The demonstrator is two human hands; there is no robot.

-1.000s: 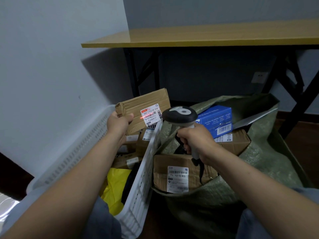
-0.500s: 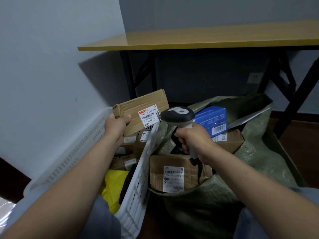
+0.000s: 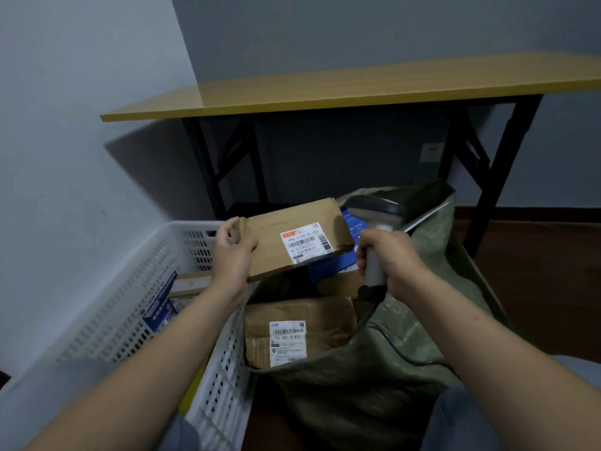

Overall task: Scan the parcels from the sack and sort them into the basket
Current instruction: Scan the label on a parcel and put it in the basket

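A: What sort of place is it?

B: A grey-walled corner with a dark wooden floor (image 3: 536,288). Nearest the person, a white slotted basket (image 3: 107,320) stands on the left, touching a green woven sack (image 3: 374,385) on the right. Set like that, a parcel need only cross from one rim to the other.

A: What lies in them?

B: In the sack's mouth a brown box (image 3: 325,317) lies label up, with a blue box (image 3: 328,266) beyond it. The basket holds a blue-and-white packet (image 3: 161,307) against its wall, and more cardboard shows past the left forearm.

A: And the hands?

B: The left hand (image 3: 232,255) grips the left end of a flat cardboard parcel (image 3: 266,245), thumb and fingers curled round its edge. It holds the parcel above the place where basket and sack meet. The label (image 3: 304,242) faces up, probably so the barcode can be read. The right hand (image 3: 390,258) is wrapped tightly round the handle of the scanner (image 3: 374,213), whose head sits just beside the parcel's right end.

A: Has it been scanned?

B: That cannot be told. No beam shows on the label, and the scanner head is blurred. Once read, the parcel would need only a short move leftward into the basket.

A: And behind all that?

B: A wooden-topped table (image 3: 325,89) on black legs, against the wall.
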